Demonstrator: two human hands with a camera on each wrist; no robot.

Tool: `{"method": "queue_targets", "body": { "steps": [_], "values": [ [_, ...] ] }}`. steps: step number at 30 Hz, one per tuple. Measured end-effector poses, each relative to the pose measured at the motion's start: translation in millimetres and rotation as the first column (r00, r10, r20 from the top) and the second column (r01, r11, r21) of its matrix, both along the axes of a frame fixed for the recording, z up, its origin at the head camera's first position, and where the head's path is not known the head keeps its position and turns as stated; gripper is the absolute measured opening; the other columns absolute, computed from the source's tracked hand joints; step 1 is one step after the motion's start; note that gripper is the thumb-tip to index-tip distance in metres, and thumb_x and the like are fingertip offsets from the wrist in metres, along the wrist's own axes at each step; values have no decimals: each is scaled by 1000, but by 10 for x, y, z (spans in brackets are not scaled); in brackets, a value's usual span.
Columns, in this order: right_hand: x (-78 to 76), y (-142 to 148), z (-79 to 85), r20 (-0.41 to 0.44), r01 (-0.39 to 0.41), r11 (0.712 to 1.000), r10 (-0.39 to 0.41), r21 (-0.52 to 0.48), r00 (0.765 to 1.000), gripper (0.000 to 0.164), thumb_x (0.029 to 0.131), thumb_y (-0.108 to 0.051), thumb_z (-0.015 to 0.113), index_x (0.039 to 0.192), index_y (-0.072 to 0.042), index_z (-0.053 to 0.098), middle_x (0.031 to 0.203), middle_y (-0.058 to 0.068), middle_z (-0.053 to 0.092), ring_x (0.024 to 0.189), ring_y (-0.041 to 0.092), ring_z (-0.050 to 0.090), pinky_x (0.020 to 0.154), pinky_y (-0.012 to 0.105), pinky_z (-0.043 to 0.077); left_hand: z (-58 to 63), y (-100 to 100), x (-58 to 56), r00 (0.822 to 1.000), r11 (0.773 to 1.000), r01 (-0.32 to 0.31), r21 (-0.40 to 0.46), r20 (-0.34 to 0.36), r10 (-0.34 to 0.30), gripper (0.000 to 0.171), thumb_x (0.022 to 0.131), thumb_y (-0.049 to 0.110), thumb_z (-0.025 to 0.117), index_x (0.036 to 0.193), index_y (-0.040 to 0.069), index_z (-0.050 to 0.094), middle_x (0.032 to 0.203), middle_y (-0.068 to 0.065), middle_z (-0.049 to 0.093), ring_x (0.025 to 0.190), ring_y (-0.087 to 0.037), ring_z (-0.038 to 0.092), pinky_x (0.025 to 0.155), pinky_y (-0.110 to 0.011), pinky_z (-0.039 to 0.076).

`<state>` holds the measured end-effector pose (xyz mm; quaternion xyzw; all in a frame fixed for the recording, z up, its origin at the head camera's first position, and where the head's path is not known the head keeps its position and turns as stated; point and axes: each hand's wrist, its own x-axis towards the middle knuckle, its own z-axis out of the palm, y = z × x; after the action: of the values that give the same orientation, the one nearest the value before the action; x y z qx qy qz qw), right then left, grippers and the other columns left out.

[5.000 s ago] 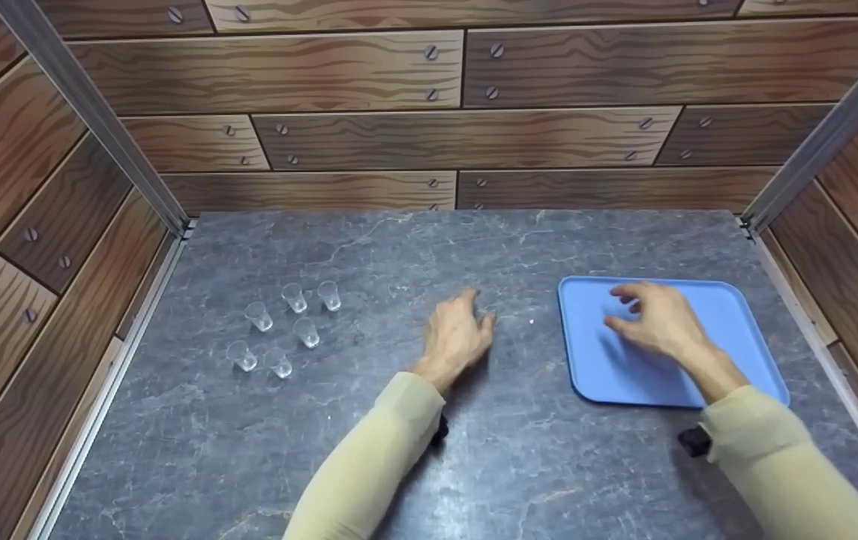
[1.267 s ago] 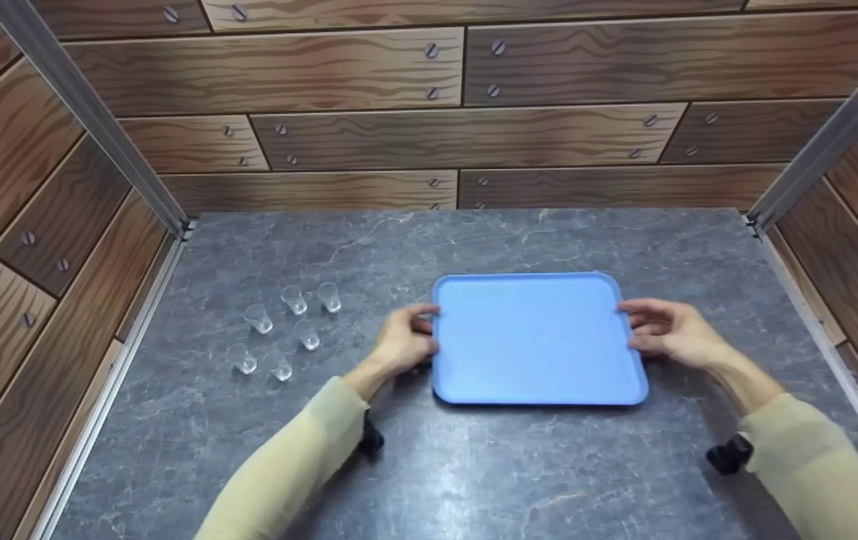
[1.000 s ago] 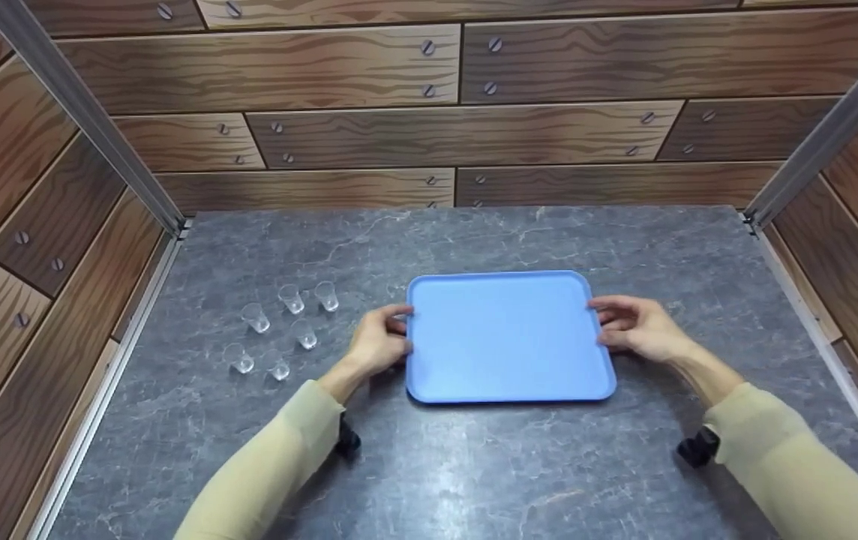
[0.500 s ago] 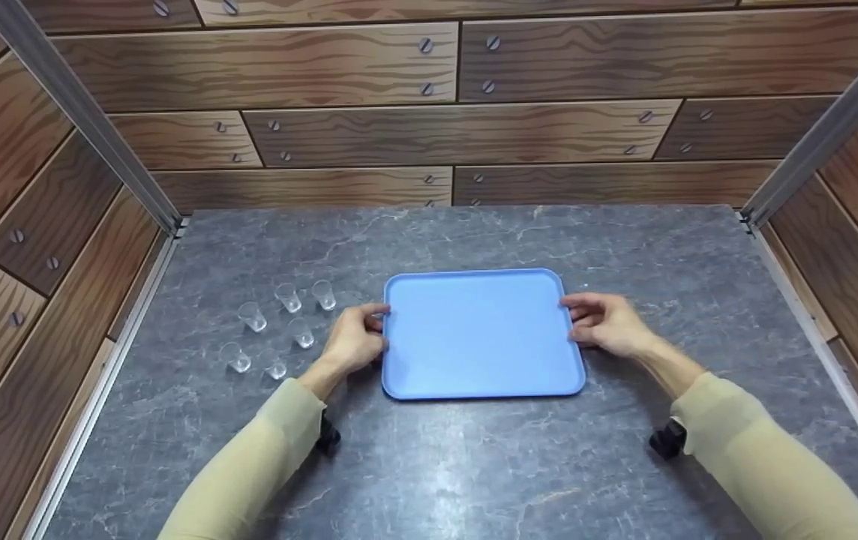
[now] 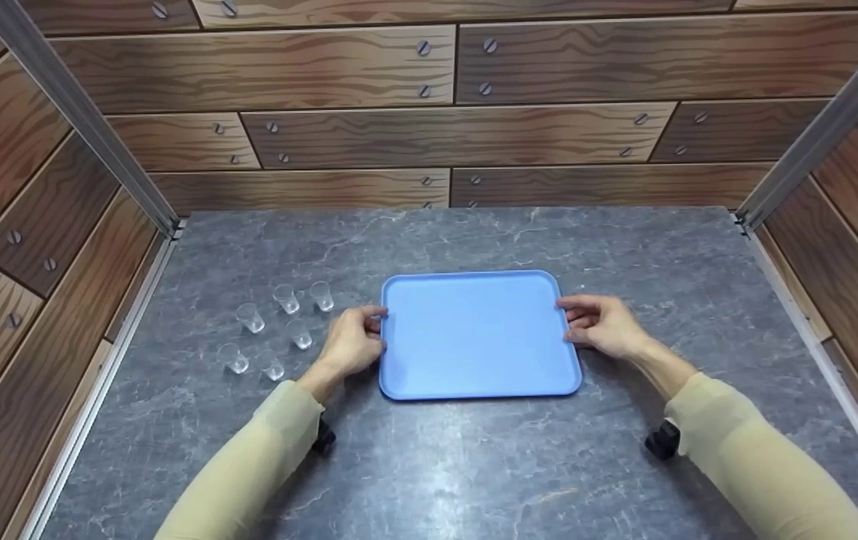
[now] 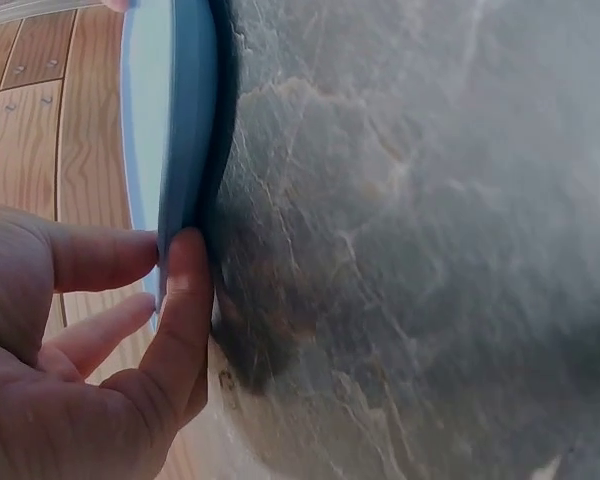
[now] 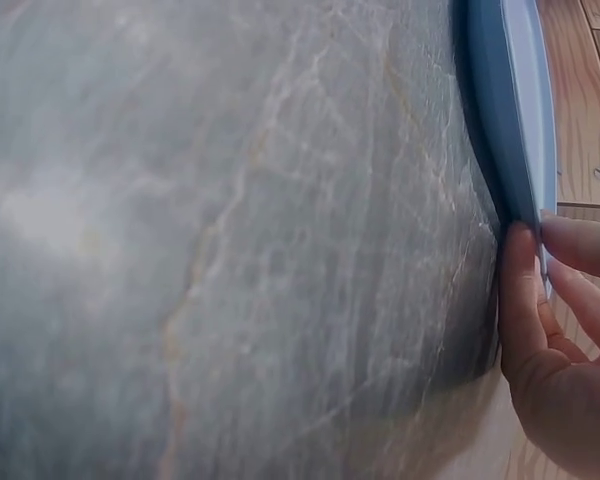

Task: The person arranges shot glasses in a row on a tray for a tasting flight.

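A blue rectangular tray [image 5: 478, 334] lies flat, mid-table, in the head view. My left hand [image 5: 352, 340] pinches its left rim, and my right hand [image 5: 605, 325] pinches the right rim. Up close in the left wrist view, the tray edge [image 6: 192, 110] sits between the left hand's fingers and thumb [image 6: 185, 290]. The right wrist view shows the same grip, with right fingers and thumb [image 7: 525, 310] on either side of the tray's edge [image 7: 500, 90]. Several small clear cups, among them a front one [image 5: 273, 367], stand left of my left hand.
The grey marbled table [image 5: 444, 465] spreads around the tray. Wood-pattern walls [image 5: 346, 135] close it in at the back and both sides, with metal corner posts [image 5: 73, 112]. The cup nearest the tray [image 5: 322, 296] stands just behind the left hand.
Both hands have taken hold of the tray, and it has moved left from the right side to mid-table. Over the last half second it has hardly moved. The cups stayed put.
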<state>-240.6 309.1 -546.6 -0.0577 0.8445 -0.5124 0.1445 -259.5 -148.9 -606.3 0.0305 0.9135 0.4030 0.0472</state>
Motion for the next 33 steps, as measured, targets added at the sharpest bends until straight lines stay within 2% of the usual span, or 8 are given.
{"method": "queue_targets", "body": {
  "steps": [2, 5, 8, 11, 18, 22, 26, 33],
  "values": [
    [3, -7, 4, 0, 3, 1000, -3, -4, 1000, 59, 95, 8, 79, 151, 12, 61, 120, 23, 72, 91, 6, 67, 72, 19, 64, 111, -6, 66, 1000, 1000, 25, -2, -18, -25, 57, 80, 3, 71, 136, 12, 80, 99, -3, 81, 84, -10, 73, 79, -28, 62],
    [7, -22, 13, 0, 10, 1000, -10, -14, 1000, 59, 94, 8, 79, 150, 11, 62, 119, 23, 71, 90, 4, 67, 72, 18, 64, 497, 13, 269, 998, 998, 63, 11, -14, -63, 49, 86, 1, 72, 134, 6, 79, 108, -11, 82, 89, -16, 78, 75, -30, 66],
    [6, -32, 13, 2, 11, 1000, -11, -21, 1000, 59, 93, 8, 79, 150, 11, 62, 119, 22, 71, 89, 3, 67, 72, 19, 64, 854, -18, 417, 993, 993, 114, 39, 14, -114, 44, 93, -1, 72, 136, 1, 77, 117, -18, 82, 100, -27, 83, 81, -38, 70],
    [5, -39, 19, 2, 13, 1000, -13, -22, 1000, 60, 93, 9, 80, 150, 11, 63, 118, 21, 71, 89, 3, 67, 71, 19, 63, 1046, -135, 461, 986, 985, 165, 52, 0, -165, 40, 98, 1, 72, 137, 0, 76, 117, -17, 82, 105, -30, 82, 91, -39, 69],
    [12, -34, 33, 15, 19, 999, -18, -51, 1000, 61, 92, 8, 81, 150, 12, 62, 112, 14, 71, 89, 3, 68, 71, 19, 63, 1441, -646, 507, 971, 969, 233, 87, -69, -228, 33, 99, 4, 77, 132, 1, 79, 117, -20, 83, 103, -27, 79, 89, -29, 64],
    [10, -32, 22, 7, 18, 999, -18, -50, 1000, 61, 91, 9, 81, 149, 13, 62, 113, 16, 72, 88, 3, 68, 71, 19, 63, 1574, -1026, 548, 978, 978, 197, 65, -87, -192, 32, 100, 6, 79, 132, 1, 79, 121, -22, 83, 106, -23, 77, 92, -19, 60],
    [12, -39, 6, 7, 14, 999, -14, -42, 1000, 61, 91, 9, 81, 149, 12, 63, 116, 21, 71, 88, 3, 67, 72, 18, 63, 1612, -1428, 632, 990, 992, 124, 26, -64, -122, 34, 101, 10, 80, 135, 3, 77, 126, -20, 82, 107, -17, 75, 92, -16, 59],
    [17, -23, -4, -12, 20, 999, -21, -27, 1000, 60, 91, 9, 81, 148, 12, 64, 116, 23, 72, 88, 3, 67, 71, 18, 62, 1406, -1949, 732, 998, 998, 56, -3, -15, -56, 45, 99, 13, 85, 140, 0, 74, 137, -24, 79, 117, -22, 75, 93, -13, 57]
  ]
}}
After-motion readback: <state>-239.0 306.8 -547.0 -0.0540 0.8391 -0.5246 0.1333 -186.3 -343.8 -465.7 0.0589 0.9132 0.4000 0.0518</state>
